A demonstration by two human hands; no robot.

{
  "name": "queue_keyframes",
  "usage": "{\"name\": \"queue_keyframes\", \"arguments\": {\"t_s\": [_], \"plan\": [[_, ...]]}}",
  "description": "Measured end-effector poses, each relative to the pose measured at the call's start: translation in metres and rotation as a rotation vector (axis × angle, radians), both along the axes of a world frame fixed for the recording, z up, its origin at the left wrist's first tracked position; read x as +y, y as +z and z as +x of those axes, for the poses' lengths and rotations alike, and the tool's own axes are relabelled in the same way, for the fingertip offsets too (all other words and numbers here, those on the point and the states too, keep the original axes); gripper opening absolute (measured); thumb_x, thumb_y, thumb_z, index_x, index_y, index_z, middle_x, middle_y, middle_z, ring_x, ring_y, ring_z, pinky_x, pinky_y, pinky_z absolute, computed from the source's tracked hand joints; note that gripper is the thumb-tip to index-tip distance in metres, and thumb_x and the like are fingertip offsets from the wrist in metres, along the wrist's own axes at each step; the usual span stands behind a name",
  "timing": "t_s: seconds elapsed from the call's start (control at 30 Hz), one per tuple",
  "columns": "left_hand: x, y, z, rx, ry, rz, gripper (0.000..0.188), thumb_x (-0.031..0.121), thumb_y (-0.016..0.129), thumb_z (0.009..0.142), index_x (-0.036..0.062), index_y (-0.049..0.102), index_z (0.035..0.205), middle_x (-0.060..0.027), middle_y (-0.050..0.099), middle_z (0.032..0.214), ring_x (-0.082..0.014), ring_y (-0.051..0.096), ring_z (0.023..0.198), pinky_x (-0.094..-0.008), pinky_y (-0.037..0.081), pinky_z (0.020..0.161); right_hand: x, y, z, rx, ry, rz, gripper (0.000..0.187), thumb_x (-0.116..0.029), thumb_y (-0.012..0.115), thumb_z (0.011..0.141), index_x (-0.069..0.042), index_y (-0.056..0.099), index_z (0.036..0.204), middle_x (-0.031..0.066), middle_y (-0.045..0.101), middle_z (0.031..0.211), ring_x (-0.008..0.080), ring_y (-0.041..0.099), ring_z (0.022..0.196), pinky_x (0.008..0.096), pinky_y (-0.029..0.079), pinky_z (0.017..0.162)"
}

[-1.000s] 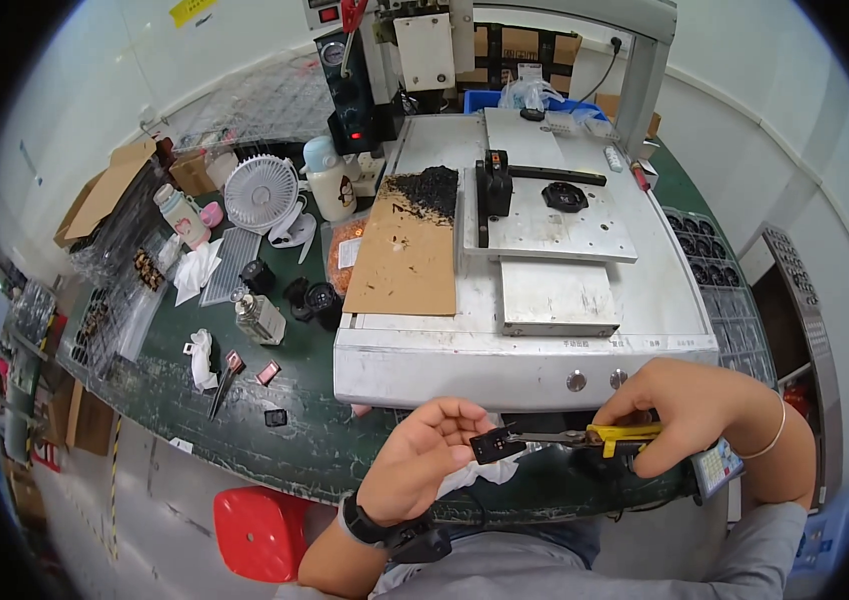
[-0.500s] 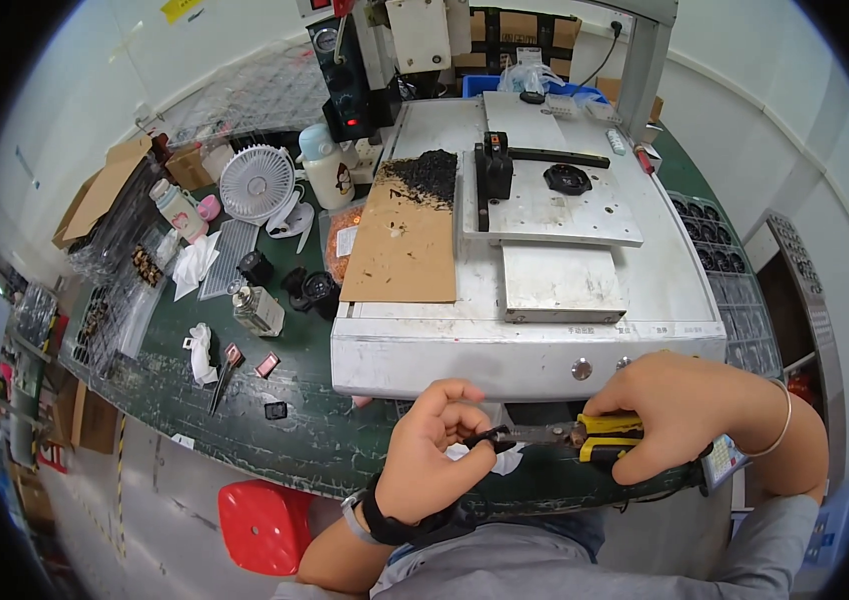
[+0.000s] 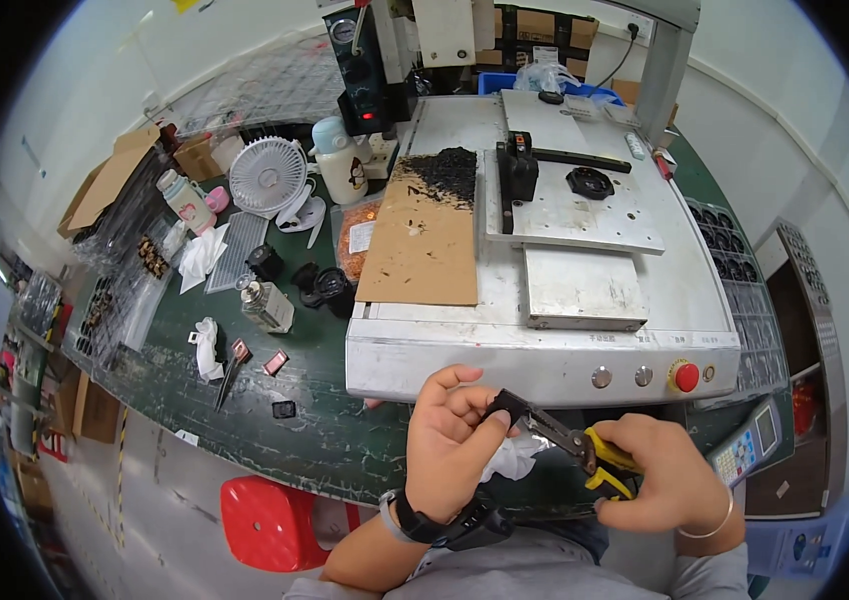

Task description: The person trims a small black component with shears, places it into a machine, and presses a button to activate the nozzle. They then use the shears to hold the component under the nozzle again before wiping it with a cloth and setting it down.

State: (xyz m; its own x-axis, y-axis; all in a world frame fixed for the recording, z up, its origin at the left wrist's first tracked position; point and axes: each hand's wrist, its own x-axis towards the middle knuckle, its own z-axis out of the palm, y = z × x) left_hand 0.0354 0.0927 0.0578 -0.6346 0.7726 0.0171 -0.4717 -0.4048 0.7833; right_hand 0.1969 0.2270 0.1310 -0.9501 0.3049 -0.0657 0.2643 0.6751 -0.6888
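My left hand pinches a small black part between thumb and fingers, in front of the machine's front panel. My right hand grips a pair of pliers by their yellow handles. The long dark jaws slant up and to the left and reach the black part at my left fingertips. Whether the jaws are closed on it I cannot make out. Just below the jaws, a crumpled white tissue lies at the table's front edge.
The white bench machine carries a metal plate, a red button and a cardboard sheet with black scraps. On the left stand a fan, a glass bottle and tweezers. A handheld keypad lies right.
The pliers have swung from nearly level to slanting, handles lower, and the handles look wider apart. My right hand has dropped lower. The view has shifted, bringing the red button into sight.
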Motion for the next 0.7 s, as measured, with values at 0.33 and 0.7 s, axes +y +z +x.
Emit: {"name": "queue_keyframes", "arguments": {"t_s": [0.33,0.7], "plan": [[-0.001,0.009,0.008,0.071,0.125,-0.054,0.049,-0.017,0.050,0.075,0.0000,0.036,0.118,-0.0106,0.058,0.088,-0.0132,0.056,0.078,-0.0246,0.047,0.072,-0.019,-0.025,-0.002,0.146,-0.121,-0.115,0.054,-0.020,0.069,0.047,0.003,0.060,0.095,0.0113,0.052,0.068,0.0245,0.051,0.060,0.0289,0.042,0.057],[0.001,-0.003,0.007,0.176,0.164,-0.059,0.047,-0.017,0.049,0.075,-0.0008,0.035,0.117,-0.0110,0.056,0.093,-0.0138,0.055,0.086,-0.0254,0.046,0.078,-0.014,-0.029,-0.009,0.138,-0.162,-0.071,0.051,-0.019,0.067,0.046,0.002,0.061,0.092,0.0117,0.053,0.065,0.0242,0.053,0.057,0.0282,0.043,0.056]]}}
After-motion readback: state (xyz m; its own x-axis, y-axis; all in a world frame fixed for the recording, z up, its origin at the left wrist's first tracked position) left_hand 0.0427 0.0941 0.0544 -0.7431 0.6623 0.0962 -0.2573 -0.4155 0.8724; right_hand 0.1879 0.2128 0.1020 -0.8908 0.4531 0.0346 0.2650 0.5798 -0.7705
